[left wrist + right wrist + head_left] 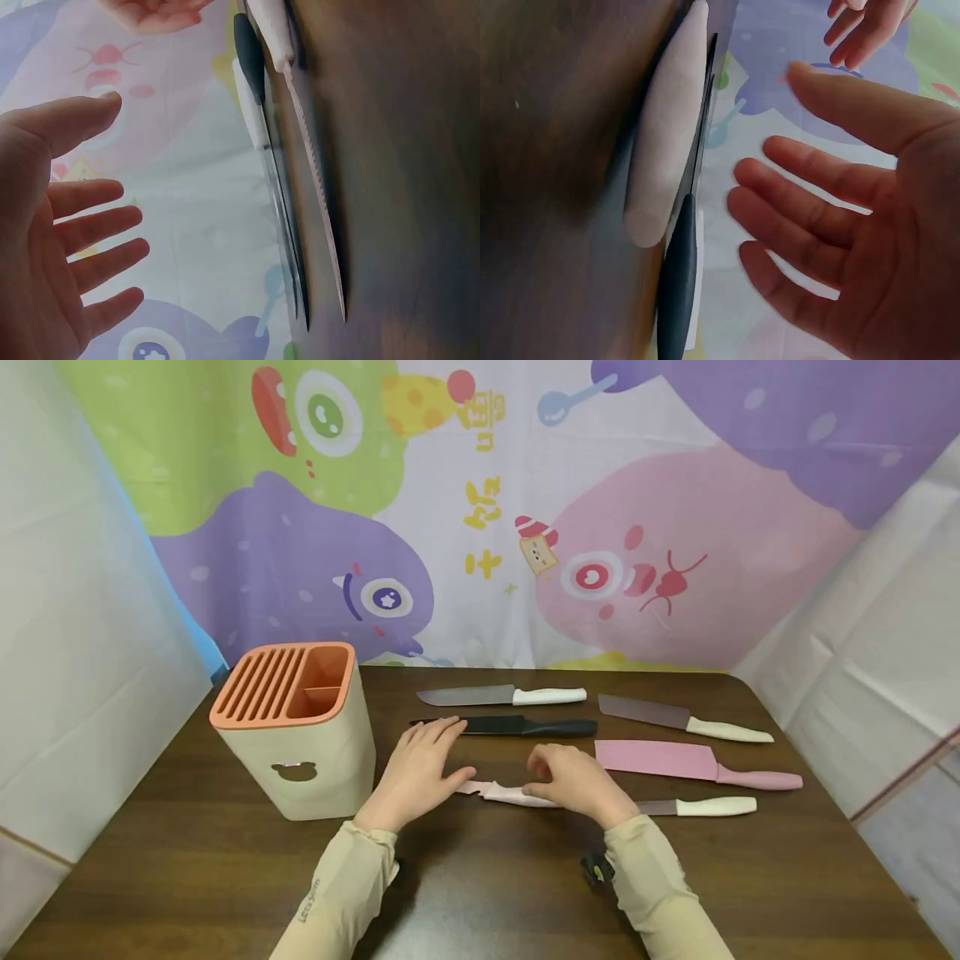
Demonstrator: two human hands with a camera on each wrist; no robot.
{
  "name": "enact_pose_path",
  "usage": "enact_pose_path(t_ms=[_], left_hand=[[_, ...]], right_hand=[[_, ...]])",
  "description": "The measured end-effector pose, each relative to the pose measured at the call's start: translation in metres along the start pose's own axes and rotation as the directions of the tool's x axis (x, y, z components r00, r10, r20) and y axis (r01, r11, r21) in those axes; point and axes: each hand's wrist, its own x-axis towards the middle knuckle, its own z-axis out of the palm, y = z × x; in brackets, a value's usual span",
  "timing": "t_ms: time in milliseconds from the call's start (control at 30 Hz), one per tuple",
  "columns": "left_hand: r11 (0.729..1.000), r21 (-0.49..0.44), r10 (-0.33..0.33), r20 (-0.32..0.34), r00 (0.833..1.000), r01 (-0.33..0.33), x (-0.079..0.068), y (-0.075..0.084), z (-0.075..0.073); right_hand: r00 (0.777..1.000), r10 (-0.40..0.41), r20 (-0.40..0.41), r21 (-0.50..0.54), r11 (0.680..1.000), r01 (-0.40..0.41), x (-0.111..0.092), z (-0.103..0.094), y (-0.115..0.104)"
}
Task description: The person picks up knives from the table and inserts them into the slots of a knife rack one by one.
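A pale pink serrated knife point(517, 796) lies on the table below both hands, part of its blade hidden by my left hand. My left hand point(422, 767) hovers with spread, relaxed fingers over the blade side, its fingertips overlapping the tip end of a black knife point(558, 727). Above the pink knife's handle point(667, 127) is my right hand point(577, 781), its fingers loosely bent. In the left wrist view, the serrated blade point(315, 172) stands apart from the left hand point(75, 225). Nothing lies between the right hand's fingers point(802, 165) either.
A cream knife block point(330, 777) with an orange slotted top stands at the left. Behind the black knife lies a white-handled knife point(550, 696). To the right are a pink cleaver point(656, 758), a cream-handled knife point(727, 729) and a smaller one point(716, 807). A cartoon curtain point(495, 610) hangs behind.
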Motion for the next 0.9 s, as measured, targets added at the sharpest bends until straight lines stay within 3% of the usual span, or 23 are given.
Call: enact_pose_path(t_ms=[333,567,900], left_hand=[[0.999,-0.044,0.007,-0.031,1.000,-0.009,-0.004,0.006,0.005],[0.998,-0.056,0.011,-0.032,0.999,-0.013,0.001,0.012,0.008],[0.996,-0.080,0.032,-0.045,0.998,-0.035,0.002,0.015,0.012]], right_hand=[[0.994,0.038,0.100,-0.070,0.997,-0.031,-0.002,0.010,0.000],[0.991,0.091,0.099,-0.125,0.989,-0.078,0.000,0.015,0.005],[0.997,0.055,0.047,-0.076,0.996,-0.052,-0.002,0.009,0.006]])
